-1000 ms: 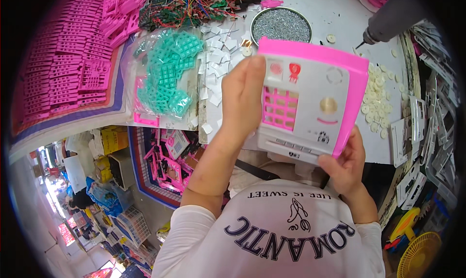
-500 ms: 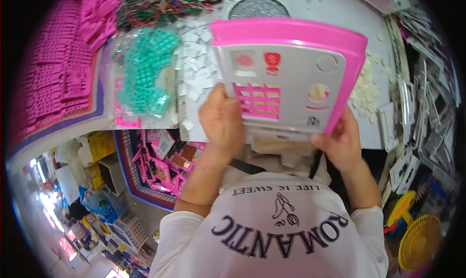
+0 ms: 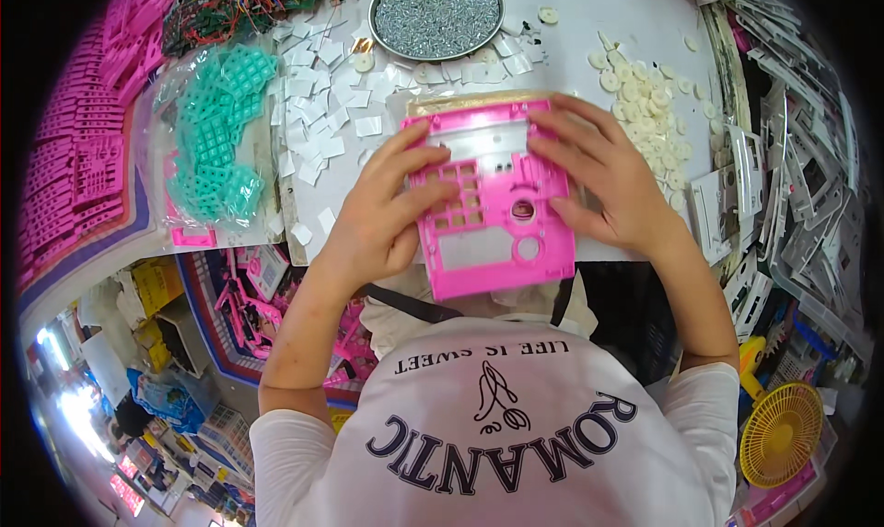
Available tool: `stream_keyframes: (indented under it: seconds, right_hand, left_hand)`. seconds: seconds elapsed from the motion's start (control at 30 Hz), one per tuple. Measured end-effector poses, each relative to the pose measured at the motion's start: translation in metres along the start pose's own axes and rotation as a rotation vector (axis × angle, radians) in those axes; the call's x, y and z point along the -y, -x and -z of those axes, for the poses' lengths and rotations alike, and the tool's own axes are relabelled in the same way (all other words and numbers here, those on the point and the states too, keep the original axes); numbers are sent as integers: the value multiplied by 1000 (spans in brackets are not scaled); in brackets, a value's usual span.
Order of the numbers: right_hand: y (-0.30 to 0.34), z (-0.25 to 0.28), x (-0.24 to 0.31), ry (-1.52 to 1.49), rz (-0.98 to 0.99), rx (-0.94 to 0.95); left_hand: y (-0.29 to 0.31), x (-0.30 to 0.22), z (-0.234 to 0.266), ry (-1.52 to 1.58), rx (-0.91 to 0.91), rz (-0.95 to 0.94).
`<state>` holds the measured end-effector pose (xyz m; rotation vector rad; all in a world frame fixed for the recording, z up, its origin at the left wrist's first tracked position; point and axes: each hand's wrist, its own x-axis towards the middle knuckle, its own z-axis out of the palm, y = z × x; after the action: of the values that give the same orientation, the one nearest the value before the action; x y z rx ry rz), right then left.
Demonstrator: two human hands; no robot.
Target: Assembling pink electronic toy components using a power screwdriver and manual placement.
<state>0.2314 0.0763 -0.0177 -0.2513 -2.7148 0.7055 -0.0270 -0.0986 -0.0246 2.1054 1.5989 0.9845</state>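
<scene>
Between my hands is a pink plastic front panel point(image 3: 499, 194), its ribbed inner side facing up, at the table's near edge. It has a grid of small square openings, a rectangular window and round holes. My left hand point(image 3: 379, 209) holds its left edge, with a finger reaching across the square openings. My right hand point(image 3: 612, 182) grips the right edge, fingers spread over the upper right corner and thumb lower down. A strip of clear and tan material point(image 3: 479, 100) shows behind the panel's far edge.
A round dish of small screws point(image 3: 437, 16) stands beyond. White square pieces point(image 3: 318, 94) lie left, cream discs point(image 3: 635, 99) right. Farther left are a bag of teal keypads point(image 3: 216, 131), circuit boards point(image 3: 230, 11) and stacked pink parts point(image 3: 78, 159). Grey-white panels point(image 3: 801, 150) crowd the right.
The panel was raised with its grey labelled face showing; now it is lower, flipped inner side up. Both hands have shifted their hold to its sides. The screw dish is uncovered.
</scene>
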Motion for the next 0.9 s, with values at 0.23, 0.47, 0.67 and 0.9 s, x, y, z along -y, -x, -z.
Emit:
stream_keyframes:
  seconds: [0.23,0.47,0.67,0.9]
  right_hand:
    - [-1,7,14,142,-67,12]
    - [-12,-8,14,224,-90,6]
    - [10,9,6,107,-234,-212]
    - [55,31,20,36,-666,12]
  left_hand:
    - [-10,11,7,77,5,11]
    - [-25,10,8,-63,-83,55]
    - [-9,-39,-15,-175,249,-60]
    - [-10,-42,-15,-93,259,18]
